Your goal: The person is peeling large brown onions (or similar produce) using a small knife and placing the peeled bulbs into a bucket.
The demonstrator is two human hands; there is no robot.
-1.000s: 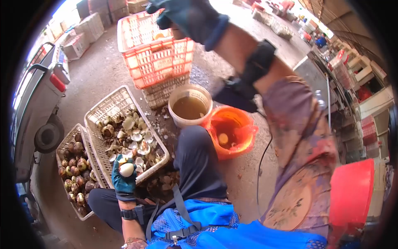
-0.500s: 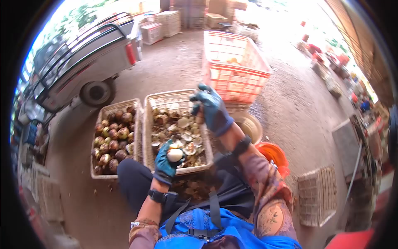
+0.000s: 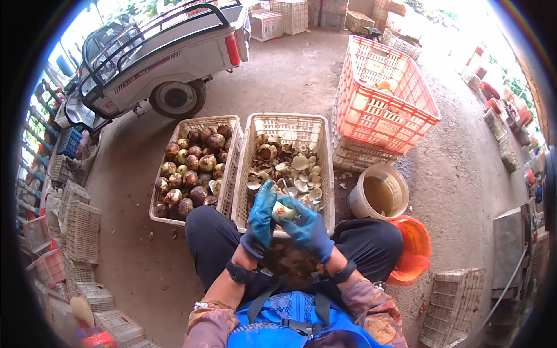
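My left hand [image 3: 261,219], in a blue-green glove, has its fingers wrapped round the left side of a pale, partly peeled bulb [image 3: 283,211]. From the other side my right hand [image 3: 308,227], gloved alike, presses on the same bulb. Both hands are above the near edge of a crate of peelings [image 3: 301,174], which holds pale shell pieces and brown scraps. To its left stands a crate full of brown and green unpeeled bulbs [image 3: 194,168].
A red crate [image 3: 389,113] is stacked on a pale one at the right. Near it are a bucket of brownish liquid [image 3: 380,194] and an orange basin [image 3: 413,249]. A cart [image 3: 168,64] stands back left; more crates [image 3: 81,232] line the left side.
My right hand has come down from above the peelings crate to the bulb in my left hand. The view has shifted, so the crates and cart appear farther right.
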